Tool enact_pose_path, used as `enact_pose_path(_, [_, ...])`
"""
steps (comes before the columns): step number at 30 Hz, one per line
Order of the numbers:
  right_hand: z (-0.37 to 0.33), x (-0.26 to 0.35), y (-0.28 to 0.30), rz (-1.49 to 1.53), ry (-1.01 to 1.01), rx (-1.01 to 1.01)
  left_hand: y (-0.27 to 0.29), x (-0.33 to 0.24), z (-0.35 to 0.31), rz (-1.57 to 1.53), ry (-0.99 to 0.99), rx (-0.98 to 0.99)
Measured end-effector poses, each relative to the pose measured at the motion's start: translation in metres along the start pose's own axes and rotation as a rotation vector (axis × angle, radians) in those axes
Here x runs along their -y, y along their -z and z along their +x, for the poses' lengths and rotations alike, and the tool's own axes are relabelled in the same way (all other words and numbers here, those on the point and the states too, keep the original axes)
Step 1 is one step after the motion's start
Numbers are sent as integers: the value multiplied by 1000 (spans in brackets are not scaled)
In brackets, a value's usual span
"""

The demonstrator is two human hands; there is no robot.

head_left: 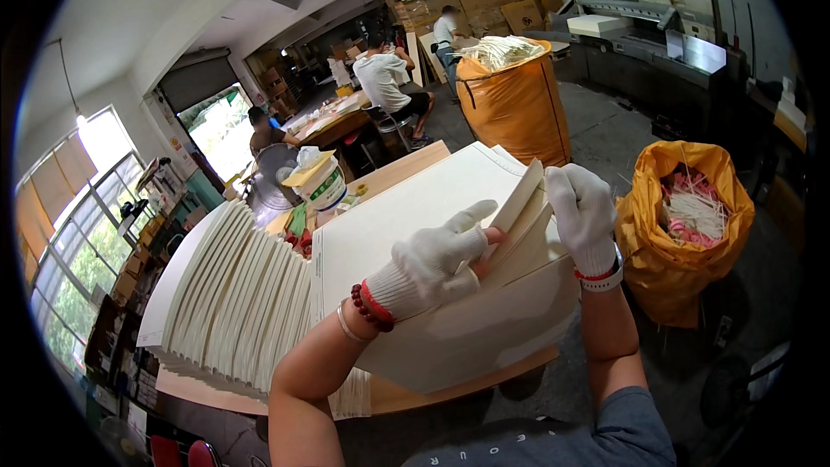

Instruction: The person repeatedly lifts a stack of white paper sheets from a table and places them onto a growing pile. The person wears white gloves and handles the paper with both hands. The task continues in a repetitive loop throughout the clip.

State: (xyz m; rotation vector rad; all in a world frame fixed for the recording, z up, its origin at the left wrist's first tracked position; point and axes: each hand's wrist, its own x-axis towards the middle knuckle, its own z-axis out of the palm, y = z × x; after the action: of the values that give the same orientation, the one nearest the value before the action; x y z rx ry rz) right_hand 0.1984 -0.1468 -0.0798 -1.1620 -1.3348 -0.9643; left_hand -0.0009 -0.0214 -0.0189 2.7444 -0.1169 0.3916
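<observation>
A tall stack of large white paper sheets lies on the table before me. My right hand, in a white knit glove, is closed on the raised right corner of several lifted sheets. My left hand, gloved with some bare fingertips showing, rests over the stack's near part. Its fingers are apart, and the bare tips touch the lifted sheets' edges. To the left leans a fanned pile of white sheets, its layers stepped.
A wooden table carries the paper. Beyond it stands a white bucket. Two orange sacks stand at the right, one far and one nearer, filled with paper strips. A large cutting machine is at the back right. Several people work farther off.
</observation>
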Motion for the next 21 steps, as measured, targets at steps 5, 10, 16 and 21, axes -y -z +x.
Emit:
enact_pose_path(5, [-1,1,-3,-30,16,-20,-9,13,-2,8,-101,-139])
enact_pose_path(10, [0,0,-2,-27,37,-22,-7,0,-1,101,-95,-153])
enact_pose_path(16, [0,1,-1,12,-10,-4,6,-13,6,-103,176,89])
enact_pose_path(21, [2,3,0,80,-62,-7,-3,2,-1,21,-33,-75])
